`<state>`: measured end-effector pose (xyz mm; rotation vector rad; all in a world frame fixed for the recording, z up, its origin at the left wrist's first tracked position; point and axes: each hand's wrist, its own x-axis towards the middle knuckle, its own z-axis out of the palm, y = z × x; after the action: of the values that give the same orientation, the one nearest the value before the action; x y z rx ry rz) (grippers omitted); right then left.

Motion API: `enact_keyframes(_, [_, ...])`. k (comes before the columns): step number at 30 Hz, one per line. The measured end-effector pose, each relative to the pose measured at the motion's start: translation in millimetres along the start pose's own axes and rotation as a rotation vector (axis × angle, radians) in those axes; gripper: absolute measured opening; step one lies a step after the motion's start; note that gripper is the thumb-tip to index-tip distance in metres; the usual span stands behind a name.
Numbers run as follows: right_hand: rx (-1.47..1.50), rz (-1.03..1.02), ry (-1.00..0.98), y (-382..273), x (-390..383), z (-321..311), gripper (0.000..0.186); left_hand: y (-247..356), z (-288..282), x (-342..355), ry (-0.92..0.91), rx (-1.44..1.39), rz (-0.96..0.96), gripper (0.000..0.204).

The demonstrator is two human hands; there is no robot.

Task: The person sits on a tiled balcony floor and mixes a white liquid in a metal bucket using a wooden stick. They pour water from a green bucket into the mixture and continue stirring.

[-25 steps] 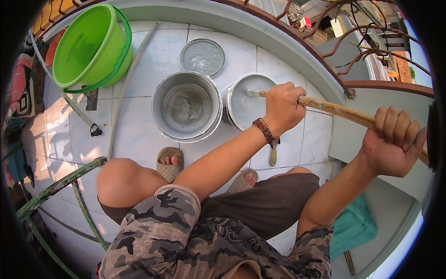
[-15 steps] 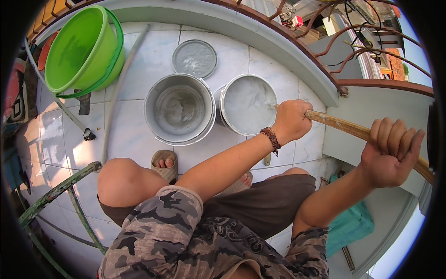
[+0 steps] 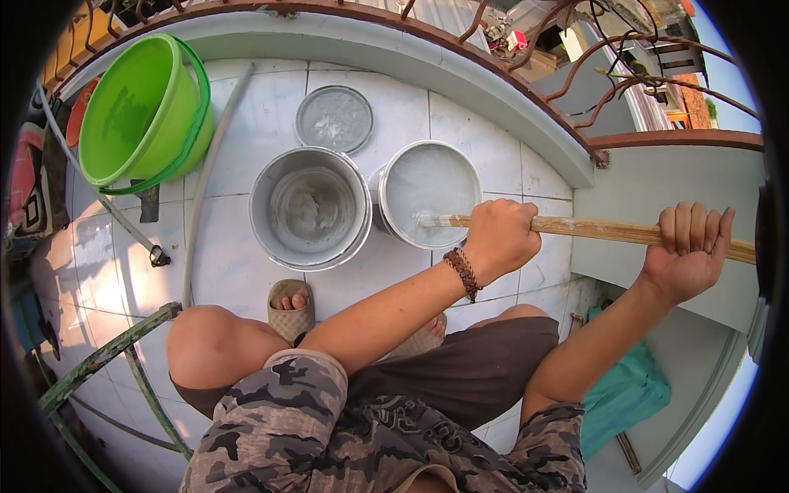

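Both fists stay wrapped around the wooden stick [image 3: 608, 230], the left hand [image 3: 500, 238] nearer its wet end, the right hand [image 3: 689, 246] further back. Since a moment ago the stick has swung flatter, its whitened tip still dipping into the right-hand paint bucket [image 3: 429, 193] of smooth pale paint; beside it stands a crusted grey bucket [image 3: 311, 209], beyond it a round lid [image 3: 334, 119].

bright daylight | soft shadows | glare on floor tiles [image 3: 107, 271] | sharp focus | fisheye bending, dark rim
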<state>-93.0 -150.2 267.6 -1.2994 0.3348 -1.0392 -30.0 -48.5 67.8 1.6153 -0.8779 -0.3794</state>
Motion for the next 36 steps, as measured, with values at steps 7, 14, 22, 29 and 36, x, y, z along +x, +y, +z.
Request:
enact_keyframes(7, [0.179,-0.079,-0.247,-63.1,-22.5,-19.1,0.032,44.6,-0.6,-6.8,0.086,-0.037,0.188,0.009])
enact_keyframes(14, [0.097,-0.273,-0.270,-121.4,-45.4,-45.2,0.023,66.4,-5.6,-4.5,0.201,-0.088,0.338,0.015])
enact_keyframes(22, [0.024,-0.218,-0.355,-37.0,-48.3,17.1,0.036,10.2,13.0,18.2,0.259,-0.193,0.294,0.008])
enact_keyframes(29, [-0.113,-0.048,-0.387,-2.6,-29.6,30.6,0.038,-16.5,21.7,6.4,0.118,-0.249,0.094,0.008])
enact_keyframes(36, [-0.079,0.032,0.008,-1.3,-10.3,23.1,0.043,-1.6,10.6,-12.4,-0.007,-0.080,-0.042,0.007])
